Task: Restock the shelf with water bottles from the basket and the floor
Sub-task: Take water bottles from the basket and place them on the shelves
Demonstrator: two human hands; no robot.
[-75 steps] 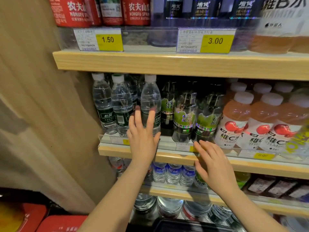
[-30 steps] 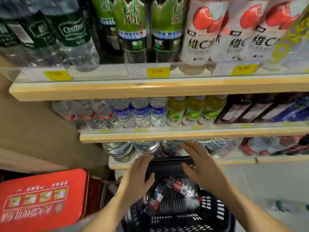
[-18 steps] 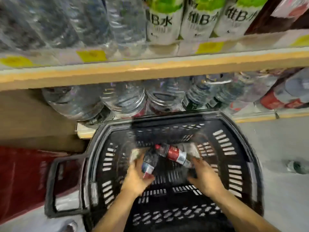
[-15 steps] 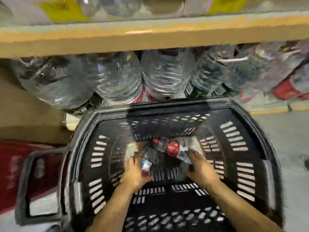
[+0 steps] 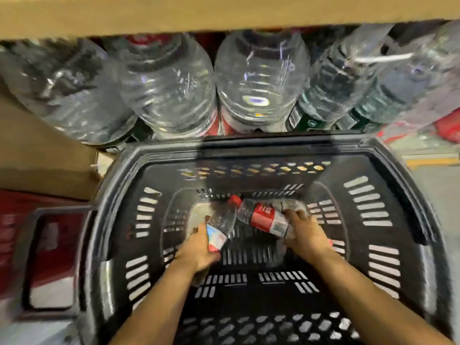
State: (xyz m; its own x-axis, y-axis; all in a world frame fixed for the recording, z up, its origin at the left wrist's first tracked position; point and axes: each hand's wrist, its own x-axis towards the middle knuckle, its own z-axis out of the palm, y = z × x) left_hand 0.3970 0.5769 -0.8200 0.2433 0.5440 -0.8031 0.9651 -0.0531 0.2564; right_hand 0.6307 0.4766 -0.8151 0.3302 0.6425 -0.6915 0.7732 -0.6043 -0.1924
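Note:
Both my hands are down inside the black plastic basket [image 5: 388, 220]. My left hand [image 5: 198, 247] grips a clear water bottle with a white, blue and red label [image 5: 220, 229] near its lower half. My right hand [image 5: 305, 232] grips the base end of a water bottle with a red label and red cap [image 5: 261, 216], which lies on its side with the cap pointing left. The two bottles touch near the basket's middle. My fingers hide part of each bottle.
The wooden edge of a shelf [image 5: 224, 13] runs across the top. Under it stand large clear water jugs [image 5: 258, 80] and green-labelled bottles [image 5: 323, 100], close behind the basket. A red box [image 5: 15, 220] sits on the left beside the basket handle [image 5: 32, 257].
My view dropped from the shelves down to the basket. Both hands left the shelf front, reached into the basket and closed round one bottle each.

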